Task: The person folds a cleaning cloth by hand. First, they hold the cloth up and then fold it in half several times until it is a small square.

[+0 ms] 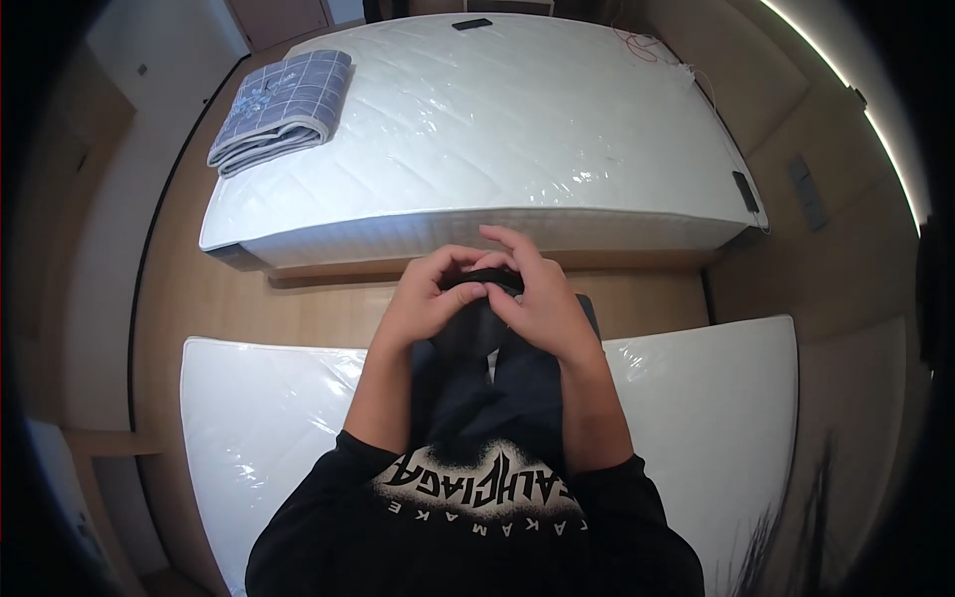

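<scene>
pale wood floor (338,315) | white far mattress (448,129) | white near mattress (259,418) | brown right wall (856,184) | bright light strip (894,159)

Wide free room over the middle of the plastic-wrapped far mattress (477,129); its front side rises ahead of left hand (426,298) and right hand (542,303). Left end: folded checked blanket (284,104) in the way. Right end: black power strip (745,191), red cable (637,42) by far corner. Wood floor (333,313) strip passable left and right of forearms. Below hands, thighs block. Beyond right end, wall panel (846,179) limits reach.
</scene>
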Demonstrator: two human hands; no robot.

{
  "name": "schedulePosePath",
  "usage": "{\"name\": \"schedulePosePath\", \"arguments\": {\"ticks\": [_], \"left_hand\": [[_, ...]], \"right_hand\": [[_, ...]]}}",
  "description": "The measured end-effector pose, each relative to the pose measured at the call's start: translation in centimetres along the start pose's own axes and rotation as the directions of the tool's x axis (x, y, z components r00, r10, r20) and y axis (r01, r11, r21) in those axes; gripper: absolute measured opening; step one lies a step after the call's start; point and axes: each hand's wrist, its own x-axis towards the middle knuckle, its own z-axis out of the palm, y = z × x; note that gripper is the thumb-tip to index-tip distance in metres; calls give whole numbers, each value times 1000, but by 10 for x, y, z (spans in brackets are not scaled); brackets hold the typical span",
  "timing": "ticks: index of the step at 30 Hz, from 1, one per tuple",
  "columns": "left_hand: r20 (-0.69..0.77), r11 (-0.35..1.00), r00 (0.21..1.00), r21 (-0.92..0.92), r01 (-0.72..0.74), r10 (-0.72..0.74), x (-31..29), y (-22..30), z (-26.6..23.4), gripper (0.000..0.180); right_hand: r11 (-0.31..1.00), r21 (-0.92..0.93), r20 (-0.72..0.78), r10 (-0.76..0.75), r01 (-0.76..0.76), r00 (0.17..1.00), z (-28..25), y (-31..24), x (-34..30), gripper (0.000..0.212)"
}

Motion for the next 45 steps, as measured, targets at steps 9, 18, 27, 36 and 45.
{"name": "schedulePosePath", "arguments": {"ticks": [9,18,27,36,45], "left_hand": [[-303,975,937,188,-118,172,25,-37,17,18],[-200,880,964,471,-63,177,35,-39,17,20],[-293,933,891,213,-292,346,43,-47,21,33],[-394,846,782,440,-301,483,46,-44,25,38],[-421,840,755,443,-313,503,43,-43,14,35]], "right_hand": [[974,-198,80,132,-114,988,-59,60,3,29],[908,-365,-116,-266,208,957,-74,61,13,26],[986,95,-256,-112,140,960,-72,61,10,31],[985,12,-191,-165,170,968,-78,55,11,39],[991,-103,-47,77,-82,996,-87,51,12,39]]}}
